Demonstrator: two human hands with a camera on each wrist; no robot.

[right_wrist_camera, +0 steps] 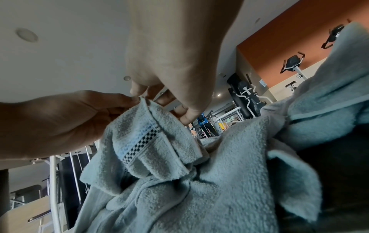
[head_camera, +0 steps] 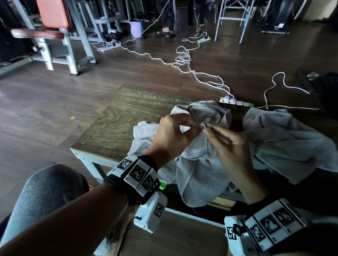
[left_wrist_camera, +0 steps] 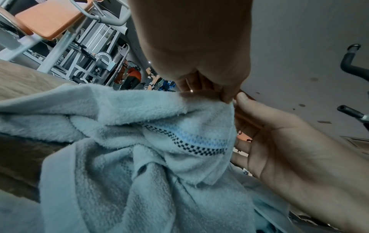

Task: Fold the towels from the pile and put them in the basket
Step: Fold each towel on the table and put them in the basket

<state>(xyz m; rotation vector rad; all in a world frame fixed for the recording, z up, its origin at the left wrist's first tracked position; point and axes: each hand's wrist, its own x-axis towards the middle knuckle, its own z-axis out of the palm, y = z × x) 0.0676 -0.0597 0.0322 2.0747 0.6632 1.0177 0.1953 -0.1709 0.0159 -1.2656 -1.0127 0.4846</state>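
Both hands pinch same corner of pale grey terry towel (head_camera: 197, 168): left hand (head_camera: 173, 136), right hand (head_camera: 231, 148). Second crumpled grey towel (head_camera: 292, 142) just beside, on wooden table (head_camera: 115, 123).

Head cam: high, looking fwd/down over bench (head_camera: 113, 121). Both wrist cams: very close, low, facing up along the hands. All 3 share the pinched towel (head_camera: 199, 168) corner.

Dim gym, dark wood floor (head_camera: 48, 106)
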